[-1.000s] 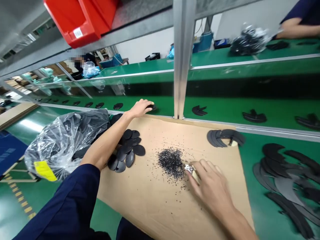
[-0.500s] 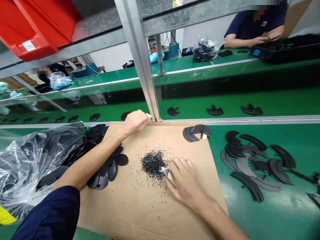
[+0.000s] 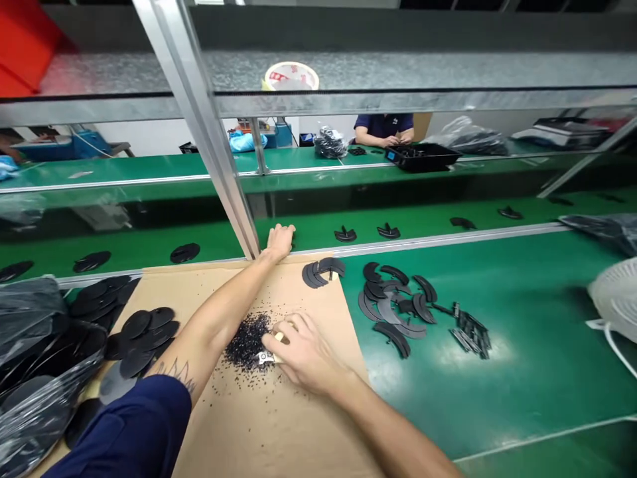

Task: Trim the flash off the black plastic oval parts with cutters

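Note:
My left hand (image 3: 279, 240) reaches over the metal edge onto the green belt (image 3: 318, 224), just right of the upright post. Its fingers curl downward, and whatever lies under them is hidden. In my right hand (image 3: 303, 352) are small nippers (image 3: 267, 358) with a metal head and pale yellow handles, held low over the cardboard (image 3: 318, 425). Their head points left at a heap of tiny black plastic bits (image 3: 247, 338). Left of the heap lie black oval discs (image 3: 149, 328), partly behind my left forearm. Curved black pieces (image 3: 314, 273) sit fanned at the cardboard's back right corner.
More curved black parts (image 3: 393, 299) and thin black strips (image 3: 472, 332) lie right on the green table. A clear bag (image 3: 44, 392) of discs fills the left. A metal post (image 3: 213, 133) rises before the belt. A white fan (image 3: 617, 299) stands far right; a co-worker (image 3: 383, 129) sits opposite.
My left hand has left a disc on the belt and moved right, past the post, to where a black part lay. My right hand keeps the nippers by the heap. The view has swung right.

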### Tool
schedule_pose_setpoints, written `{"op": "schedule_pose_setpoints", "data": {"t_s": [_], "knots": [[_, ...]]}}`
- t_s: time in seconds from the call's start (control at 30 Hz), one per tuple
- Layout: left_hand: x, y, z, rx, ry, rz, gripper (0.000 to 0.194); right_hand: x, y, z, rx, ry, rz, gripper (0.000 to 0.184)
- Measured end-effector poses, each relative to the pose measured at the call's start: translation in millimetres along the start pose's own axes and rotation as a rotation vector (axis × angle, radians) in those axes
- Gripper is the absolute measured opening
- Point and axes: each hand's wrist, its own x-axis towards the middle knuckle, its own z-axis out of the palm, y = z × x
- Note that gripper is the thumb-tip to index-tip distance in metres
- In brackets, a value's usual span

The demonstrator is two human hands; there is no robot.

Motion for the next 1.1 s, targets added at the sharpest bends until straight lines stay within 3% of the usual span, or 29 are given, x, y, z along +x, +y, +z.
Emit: {"op": "schedule_pose_setpoints", "data": {"t_s": [0.1,0.2,0.27,0.33,0.4,0.47,0.6,0.67,0.73,0.83,0.87,0.93,1.03,1.1], "knots": [[-8.7,1.0,-11.1,-0.079,0.062,0.045,0.03,-3.4,1.5,2.8,0.083,0.104,0.082,0.025],[-27.6,-0.7,-36.6,-0.128,0.147,0.065,0.028,-6.3,4.4,4.3,0.247,0.341,0.135,0.026],[-51.1,-6.9,-56.1,-0.169,0.194,0.094,0.028,-4.9,7.0,2.7,0.38,0.513,0.189,0.025],[-85.5,-14.6,-72.9,-0.332,0.256,0.233,0.022,0.1,10.4,0.4,0.521,0.615,0.35,0.016],[-127.6,-18.7,-83.5,-0.541,0.278,0.406,0.016,7.5,13.7,-0.5,0.69,0.616,0.572,0.021],[-170.6,-17.7,-86.4,-0.658,0.245,0.477,0.013,14.6,15.4,0.5,0.857,0.566,0.701,0.042],[-232.8,-14.2,-76.9,-0.766,0.154,0.509,0.008,23.0,12.2,4.9,1.247,0.227,0.762,0.052],[-246.9,-19.4,-73.4,-0.764,0.116,0.46,0.009,25.0,9.7,5.5,1.316,0.119,0.772,0.05],[-251.6,-33.0,-75.8,-0.678,0.054,0.384,0.014,26.2,8.0,4.3,1.291,0.104,0.787,0.048],[-247.6,-70.9,-88.7,-0.268,-0.022,0.017,0.014,27.5,6.8,0.9,1.242,0.132,0.806,0.045],[-245.0,-86.7,-93.4,-0.103,-0.023,-0.158,0.011,28.0,6.7,-0.1,1.24,0.139,0.808,0.045],[-239.7,-118.5,-100.1,0.062,0.014,-0.375,0.012,28.8,6.4,-1.7,1.254,0.146,0.81,0.045],[-234.7,-153.8,-101.9,0.121,0.049,-0.506,0.012,29.0,5.8,-2.3,1.273,0.159,0.796,0.047],[-234.1,-163.2,-100.4,0.118,0.073,-0.519,0.015,28.1,5.5,-1.2,1.282,0.159,0.782,0.048]]}}
